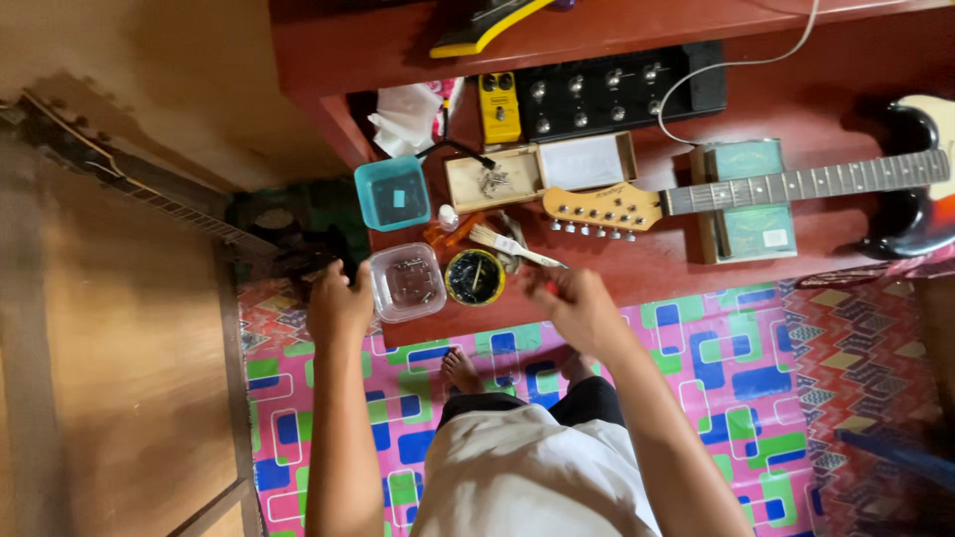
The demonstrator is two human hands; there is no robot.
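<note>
Clear plastic tub: (406, 281) square, see-through, a few small metal screws inside; sits at the near edge of the red tabletop (796, 109), touching the left hand.
Left hand (338, 303): grip curled loosely against the tub's side, not closed round it.
Right hand (577, 303): blurred; grip looks pressed together on something small and reddish, but I cannot tell what.
Risk, tub: a nudge could tip it off the edge and scatter screws over the patterned floor mat (716, 368).
Risk, round tin (475, 276): just beside the tub, likewise near the edge.
Risk, brush (507, 245): could be swept into the guitar headstock (602, 207).

Left hand (336, 303) touches a clear plastic tub (407, 281) (small screws inside), right hand (572, 303) nearby
</note>
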